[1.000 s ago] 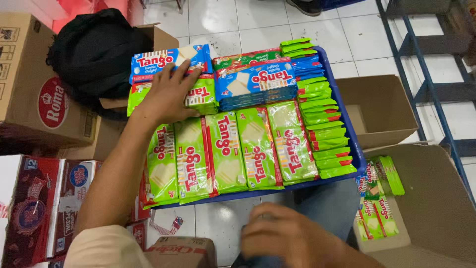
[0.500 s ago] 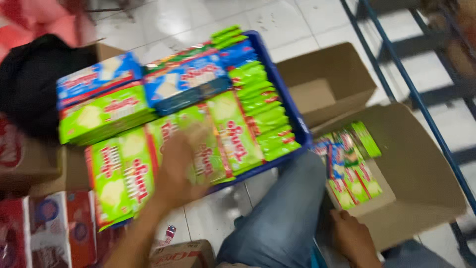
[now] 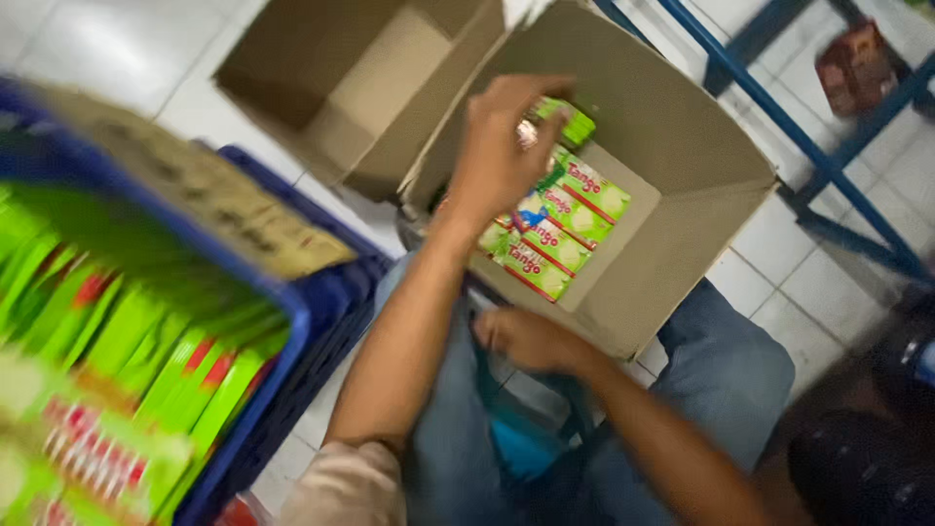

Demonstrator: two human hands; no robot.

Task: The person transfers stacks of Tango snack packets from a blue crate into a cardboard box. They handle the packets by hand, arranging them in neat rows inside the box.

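Blur smears the blue crate (image 3: 292,321) at 8 o'clock, its green wafer packs (image 3: 117,390) barely readable. Left hand (image 3: 502,146) reaches into the cardboard box (image 3: 682,185) at 1 o'clock, fingers (image 3: 521,93) curled over a green pack (image 3: 575,122) it mostly hides. Flat wafer packets (image 3: 560,229) below lie with long axes running 10 to 4 o'clock. Right hand (image 3: 526,339) rests near the box's lower edge; its grip cannot be told.
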